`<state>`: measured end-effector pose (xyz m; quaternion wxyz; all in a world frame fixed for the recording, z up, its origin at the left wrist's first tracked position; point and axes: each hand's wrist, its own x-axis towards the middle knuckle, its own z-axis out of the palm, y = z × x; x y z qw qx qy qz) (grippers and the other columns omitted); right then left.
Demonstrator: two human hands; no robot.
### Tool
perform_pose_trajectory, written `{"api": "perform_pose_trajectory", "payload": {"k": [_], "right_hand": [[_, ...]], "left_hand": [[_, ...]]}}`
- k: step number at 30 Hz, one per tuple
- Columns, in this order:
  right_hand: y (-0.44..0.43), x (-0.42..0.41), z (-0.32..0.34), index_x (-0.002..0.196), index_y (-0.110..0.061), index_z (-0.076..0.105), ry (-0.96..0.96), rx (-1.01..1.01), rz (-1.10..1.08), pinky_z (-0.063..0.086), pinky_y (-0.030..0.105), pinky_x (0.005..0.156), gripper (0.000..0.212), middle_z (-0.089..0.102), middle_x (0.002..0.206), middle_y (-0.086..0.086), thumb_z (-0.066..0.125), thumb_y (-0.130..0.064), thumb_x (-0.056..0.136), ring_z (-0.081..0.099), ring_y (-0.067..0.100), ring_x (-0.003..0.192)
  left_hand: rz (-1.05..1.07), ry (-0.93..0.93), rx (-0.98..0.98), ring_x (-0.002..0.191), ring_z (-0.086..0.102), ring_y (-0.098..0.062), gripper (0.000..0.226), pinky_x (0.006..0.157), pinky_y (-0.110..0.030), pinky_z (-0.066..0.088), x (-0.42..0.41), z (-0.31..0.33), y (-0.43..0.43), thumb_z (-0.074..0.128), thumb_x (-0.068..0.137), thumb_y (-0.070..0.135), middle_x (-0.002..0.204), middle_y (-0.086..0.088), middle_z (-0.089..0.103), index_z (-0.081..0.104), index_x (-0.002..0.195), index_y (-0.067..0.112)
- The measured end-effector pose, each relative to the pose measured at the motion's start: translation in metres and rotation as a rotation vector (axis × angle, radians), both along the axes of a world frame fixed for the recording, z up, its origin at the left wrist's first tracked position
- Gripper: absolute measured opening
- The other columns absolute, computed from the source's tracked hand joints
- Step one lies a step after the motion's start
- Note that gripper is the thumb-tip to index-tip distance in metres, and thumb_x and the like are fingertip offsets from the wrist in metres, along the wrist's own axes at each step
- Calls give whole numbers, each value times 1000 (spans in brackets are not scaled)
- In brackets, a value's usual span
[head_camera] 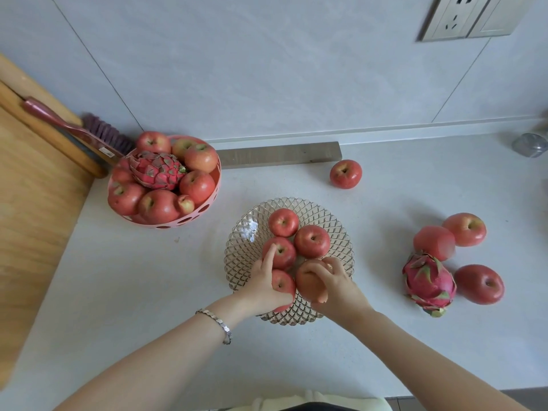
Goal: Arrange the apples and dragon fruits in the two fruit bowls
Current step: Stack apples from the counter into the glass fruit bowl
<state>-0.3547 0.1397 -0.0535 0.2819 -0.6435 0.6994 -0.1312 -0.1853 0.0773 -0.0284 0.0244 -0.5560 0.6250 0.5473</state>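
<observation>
A clear cut-glass bowl sits mid-counter and holds several red apples. My left hand grips the near-left apple in it, with the index finger resting on the apple behind. My right hand is closed over another apple at the bowl's near side. A pink perforated bowl at the back left is piled with apples and one dragon fruit. Loose on the counter lie a second dragon fruit, three apples around it, and one apple farther back.
A wooden board covers the left side, with a long-handled brush leaning at the wall. A grey strip lies along the backsplash. A small grey object stands far right. A wall socket is above.
</observation>
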Motion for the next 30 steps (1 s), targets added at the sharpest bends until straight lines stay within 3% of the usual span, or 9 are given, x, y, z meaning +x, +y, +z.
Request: {"api": "perform_pose_trajectory", "payload": {"k": [4,7,9,13,19,22,25,28,30], "right_hand": [[1,2,-3,104,-30,36,54,-100,19,52,34,63,71,49,126,14,85,-14,55,58,33,104],[1,8,-8,98,-21,42,142,-113,7,55,30,51,82,60,109,17,94,-29,34,67,31,83],[1,11,-11,102,-19,40,143,-115,20,58,34,60,78,56,115,22,89,-40,46,65,34,91],[-1,3,-7,110,-28,22,110,-73,93,52,40,87,58,34,138,23,70,-30,77,49,37,118],[-3,18,-10,98,-18,44,294,-36,-10,54,53,80,72,61,111,26,89,-25,42,61,47,102],[-2,24,-9,106,-24,32,90,-24,-133,49,51,90,69,47,129,26,81,-14,60,52,45,116],[-3,17,-3,134,-30,19,48,75,-100,36,39,106,73,24,145,15,66,-18,79,36,32,132],[-9,4,16,145,-24,12,3,198,-36,36,39,106,83,28,142,12,65,-21,80,32,30,132],[-14,-12,32,142,-25,21,15,184,20,35,38,105,71,37,139,9,61,-26,83,34,28,129]], "left_hand": [[-8,-18,20,140,23,-26,102,100,-28,39,-2,-4,0,63,74,19,155,-2,-6,-5,142,51],[17,-9,29,141,22,-26,101,102,-30,38,-2,-5,1,62,74,16,155,-2,-7,-3,142,52],[45,4,34,140,23,-26,101,108,-37,37,-2,-5,1,63,72,16,155,-1,-6,-1,140,54],[58,20,49,139,24,-27,100,107,-45,39,-1,-5,1,62,68,16,154,2,-3,4,138,58],[88,60,29,140,22,-24,92,109,-36,35,-2,-2,4,62,74,12,153,0,1,12,142,49],[101,95,1,137,25,-21,89,107,-33,37,-2,1,5,62,75,8,150,0,8,17,142,44],[92,112,-10,134,27,-17,88,102,-31,40,2,2,4,65,74,7,148,2,14,21,141,44],[10,41,-24,137,23,-19,89,107,-36,36,3,5,2,67,74,16,149,2,15,17,143,42],[-144,-153,-127,141,11,-25,86,114,-43,25,0,8,-2,62,76,30,152,-4,10,11,144,40]]}}
